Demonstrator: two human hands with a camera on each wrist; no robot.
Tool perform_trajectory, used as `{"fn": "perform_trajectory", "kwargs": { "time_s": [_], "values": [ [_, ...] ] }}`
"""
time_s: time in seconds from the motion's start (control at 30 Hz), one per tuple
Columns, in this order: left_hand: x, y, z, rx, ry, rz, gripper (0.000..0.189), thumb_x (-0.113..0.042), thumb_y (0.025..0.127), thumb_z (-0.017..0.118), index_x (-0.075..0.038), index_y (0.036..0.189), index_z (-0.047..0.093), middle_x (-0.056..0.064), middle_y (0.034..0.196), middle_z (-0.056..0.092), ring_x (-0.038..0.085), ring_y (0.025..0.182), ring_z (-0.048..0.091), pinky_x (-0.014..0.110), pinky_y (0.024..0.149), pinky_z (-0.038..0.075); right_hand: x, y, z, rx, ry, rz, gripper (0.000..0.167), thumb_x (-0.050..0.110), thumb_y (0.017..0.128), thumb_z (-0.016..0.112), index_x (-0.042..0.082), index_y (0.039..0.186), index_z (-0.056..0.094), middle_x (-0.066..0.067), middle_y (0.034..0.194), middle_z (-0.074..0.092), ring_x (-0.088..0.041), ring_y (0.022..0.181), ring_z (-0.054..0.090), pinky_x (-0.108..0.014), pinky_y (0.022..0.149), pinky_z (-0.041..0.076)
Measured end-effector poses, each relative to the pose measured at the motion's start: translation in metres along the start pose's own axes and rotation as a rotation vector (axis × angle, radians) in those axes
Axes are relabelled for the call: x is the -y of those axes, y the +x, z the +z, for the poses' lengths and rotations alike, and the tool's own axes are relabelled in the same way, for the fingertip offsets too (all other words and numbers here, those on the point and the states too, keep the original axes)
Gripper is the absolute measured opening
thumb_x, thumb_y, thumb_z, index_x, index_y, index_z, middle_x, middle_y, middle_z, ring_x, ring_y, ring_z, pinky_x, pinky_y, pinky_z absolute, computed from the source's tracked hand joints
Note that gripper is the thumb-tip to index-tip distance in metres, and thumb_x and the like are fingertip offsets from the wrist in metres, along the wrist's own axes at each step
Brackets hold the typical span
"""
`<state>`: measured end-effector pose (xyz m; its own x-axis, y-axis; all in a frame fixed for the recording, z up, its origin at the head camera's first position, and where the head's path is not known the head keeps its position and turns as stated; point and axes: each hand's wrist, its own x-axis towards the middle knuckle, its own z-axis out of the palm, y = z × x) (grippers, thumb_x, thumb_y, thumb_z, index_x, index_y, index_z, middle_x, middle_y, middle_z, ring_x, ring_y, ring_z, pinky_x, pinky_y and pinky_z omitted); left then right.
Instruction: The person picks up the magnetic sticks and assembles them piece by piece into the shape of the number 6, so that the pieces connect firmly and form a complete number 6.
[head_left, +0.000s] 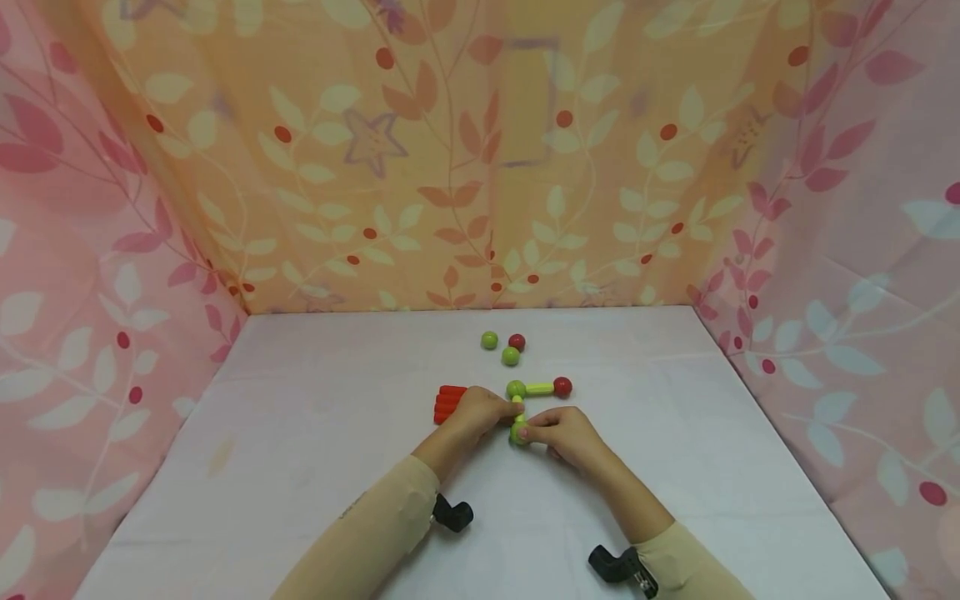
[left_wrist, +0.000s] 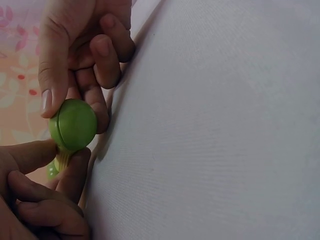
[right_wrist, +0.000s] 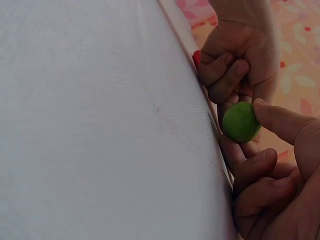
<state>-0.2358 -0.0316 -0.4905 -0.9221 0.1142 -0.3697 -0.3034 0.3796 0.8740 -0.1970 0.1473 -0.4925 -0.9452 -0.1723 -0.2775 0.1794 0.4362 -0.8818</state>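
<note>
My left hand (head_left: 480, 409) pinches a short yellow-green stick (left_wrist: 63, 159) between thumb and finger. On the near end of that stick is a green ball (right_wrist: 241, 122), which my right hand (head_left: 572, 437) pinches. The stick's far end meets another green ball (head_left: 515, 389). From there a second yellow-green stick (head_left: 539, 389) runs right to a red ball (head_left: 562, 387). Together the pieces form an L-shaped chain. In the left wrist view, the near green ball shows a groove round it and sits between both hands' fingertips. Fingers partly cover the pinched stick.
Several red sticks (head_left: 447, 403) lie side by side just left of my left hand, partly behind it. Behind the chain, a loose red ball (head_left: 517, 342) sits with two green balls (head_left: 510, 357). Patterned cloth walls (head_left: 450, 167) border the white table (head_left: 315, 517).
</note>
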Motion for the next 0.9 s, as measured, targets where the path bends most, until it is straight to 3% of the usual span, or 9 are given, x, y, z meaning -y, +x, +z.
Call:
{"fn": "perform_trajectory", "kwargs": {
  "time_s": [0.23, 0.43, 0.63, 0.9],
  "values": [
    [-0.002, 0.0, -0.001, 0.001, 0.042, -0.031, 0.028, -0.037, 0.07, 0.077, -0.01, 0.067, 0.07, 0.001, 0.065, 0.058, 0.016, 0.055, 0.036, 0.028, 0.042, 0.025, 0.0, 0.0, 0.001, -0.004, 0.023, 0.009, 0.031, 0.043, 0.066, 0.078, 0.019, 0.086, 0.073, -0.004, 0.06, 0.056, -0.011, 0.041, 0.037, -0.024, 0.038, 0.028],
    [-0.001, -0.004, -0.003, 0.014, 0.039, -0.021, 0.023, -0.035, 0.071, 0.077, -0.013, 0.071, 0.072, 0.0, 0.071, 0.062, 0.015, 0.062, 0.042, 0.027, 0.047, 0.028, -0.001, 0.0, 0.001, -0.01, 0.024, 0.012, 0.03, 0.041, 0.067, 0.078, 0.018, 0.085, 0.073, -0.003, 0.063, 0.059, -0.009, 0.041, 0.038, -0.024, 0.038, 0.03],
    [0.002, -0.013, -0.016, 0.032, 0.114, 0.047, 0.02, -0.037, 0.074, 0.073, -0.018, 0.078, 0.073, -0.005, 0.082, 0.066, 0.015, 0.078, 0.051, 0.027, 0.06, 0.04, -0.002, 0.002, 0.001, -0.007, 0.034, 0.026, 0.03, 0.041, 0.067, 0.078, 0.018, 0.085, 0.073, -0.002, 0.06, 0.056, -0.009, 0.042, 0.039, -0.024, 0.038, 0.031],
    [0.003, -0.026, -0.043, 0.072, 0.233, 0.258, 0.021, -0.034, 0.079, 0.07, -0.019, 0.094, 0.07, -0.008, 0.086, 0.065, 0.013, 0.082, 0.058, 0.031, 0.07, 0.046, -0.002, 0.002, 0.0, 0.008, 0.034, 0.041, 0.031, 0.042, 0.067, 0.078, 0.019, 0.087, 0.073, -0.002, 0.057, 0.054, -0.011, 0.041, 0.04, -0.024, 0.037, 0.031]
  ]
}}
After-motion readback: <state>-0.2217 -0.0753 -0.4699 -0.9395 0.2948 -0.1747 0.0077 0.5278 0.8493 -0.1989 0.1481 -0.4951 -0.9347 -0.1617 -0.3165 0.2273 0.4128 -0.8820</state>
